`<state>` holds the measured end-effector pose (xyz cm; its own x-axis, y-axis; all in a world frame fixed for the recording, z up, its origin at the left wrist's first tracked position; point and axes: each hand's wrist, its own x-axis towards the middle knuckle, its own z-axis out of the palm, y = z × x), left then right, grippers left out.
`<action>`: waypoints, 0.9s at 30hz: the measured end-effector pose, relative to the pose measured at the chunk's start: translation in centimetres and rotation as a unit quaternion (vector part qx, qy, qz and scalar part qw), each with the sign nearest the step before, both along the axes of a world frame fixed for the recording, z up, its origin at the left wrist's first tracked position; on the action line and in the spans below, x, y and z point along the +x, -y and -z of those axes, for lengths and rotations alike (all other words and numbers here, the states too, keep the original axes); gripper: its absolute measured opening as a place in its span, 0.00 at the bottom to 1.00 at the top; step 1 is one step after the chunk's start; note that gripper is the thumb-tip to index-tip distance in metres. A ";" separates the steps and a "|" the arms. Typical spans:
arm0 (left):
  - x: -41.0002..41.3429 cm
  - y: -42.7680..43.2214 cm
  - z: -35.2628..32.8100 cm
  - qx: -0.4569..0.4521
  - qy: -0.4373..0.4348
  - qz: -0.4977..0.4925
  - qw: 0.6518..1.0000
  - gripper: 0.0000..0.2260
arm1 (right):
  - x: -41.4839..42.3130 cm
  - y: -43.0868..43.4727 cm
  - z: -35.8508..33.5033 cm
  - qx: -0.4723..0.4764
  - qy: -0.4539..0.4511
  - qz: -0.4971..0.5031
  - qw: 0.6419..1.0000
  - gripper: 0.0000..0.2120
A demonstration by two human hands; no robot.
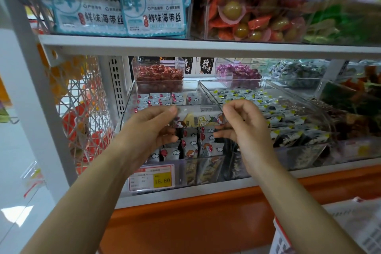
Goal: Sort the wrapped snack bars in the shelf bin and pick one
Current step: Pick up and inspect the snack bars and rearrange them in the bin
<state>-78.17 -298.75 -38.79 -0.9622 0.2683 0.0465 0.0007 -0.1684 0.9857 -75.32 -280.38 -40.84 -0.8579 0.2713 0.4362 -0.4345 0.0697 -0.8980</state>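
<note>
Holding one wrapped snack bar [201, 120] up over the shelf bin [181, 171], a hand on each end

Left hand [148, 128] pinched the left end of the bar and right hand [245, 128] pinched the right end, fingers [233, 107] curled in on both; the exact contact on the left side was partly hidden. The bar was level and face-up between them, just above the rest of the bars [191, 144], probably so the printed wrapper could be read before choosing. The rest stood mostly on edge in rows at the front of the clear bin, with more lying flat at the back, so sorting looked partly done. The price tag [152, 177] sat on the bin's front wall. The neighbouring bin [288, 121], just to the right, held different dark packets, not touched. Pick looked close, bar not yet drawn clear of the shelf
</note>
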 end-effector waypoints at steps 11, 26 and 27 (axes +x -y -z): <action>-0.1 0.0 -0.2 -0.004 -0.042 0.026 0.999 0.13 | -0.2 -0.2 0.5 0.079 0.005 0.005 0.997 0.05; 0.7 -1.1 -0.4 -0.141 -0.113 -0.057 0.982 0.02 | 0.0 0.0 0.2 0.146 -0.034 0.094 0.984 0.10; 0.6 -1.1 -0.4 -0.135 -0.111 -0.061 0.983 0.04 | 0.0 0.1 0.2 0.151 -0.035 0.088 0.984 0.10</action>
